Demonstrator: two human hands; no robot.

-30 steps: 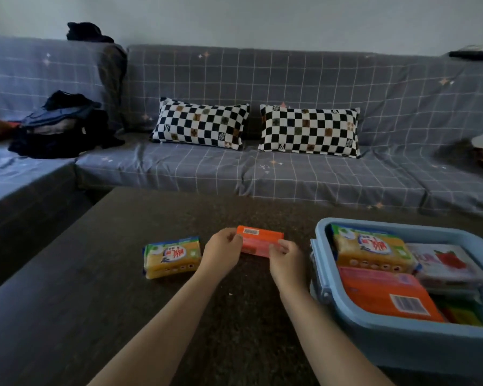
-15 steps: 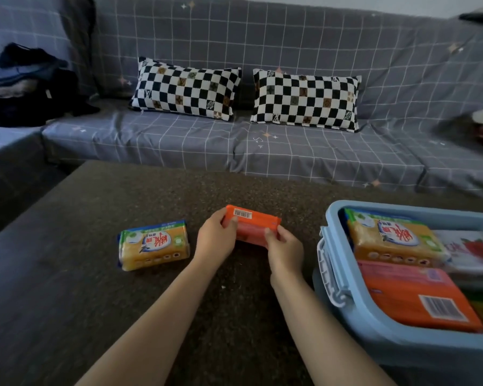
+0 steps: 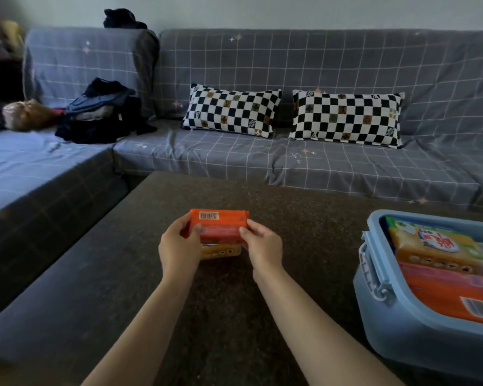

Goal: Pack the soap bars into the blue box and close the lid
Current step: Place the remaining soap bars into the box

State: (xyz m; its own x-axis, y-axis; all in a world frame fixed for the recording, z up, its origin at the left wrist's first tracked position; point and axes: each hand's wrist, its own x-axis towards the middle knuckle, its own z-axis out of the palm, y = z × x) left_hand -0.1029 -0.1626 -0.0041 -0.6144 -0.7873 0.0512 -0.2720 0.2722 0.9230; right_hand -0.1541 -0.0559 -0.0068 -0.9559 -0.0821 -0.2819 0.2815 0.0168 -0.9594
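head view: both hands, left hand (image 3: 179, 247) and right hand (image 3: 264, 247), pinch orange soap bar (image 3: 221, 225) by ends above yellow soap bar (image 3: 221, 250) on table (image 3: 95, 274). blue box (image 3: 418, 324) at right part-filled; both bars unpacked, lid not seen.

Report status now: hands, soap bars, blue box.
Both hands, left hand and right hand, gripping orange soap bar, yellow soap bar just beneath. Blue box open, right side. Path clear.
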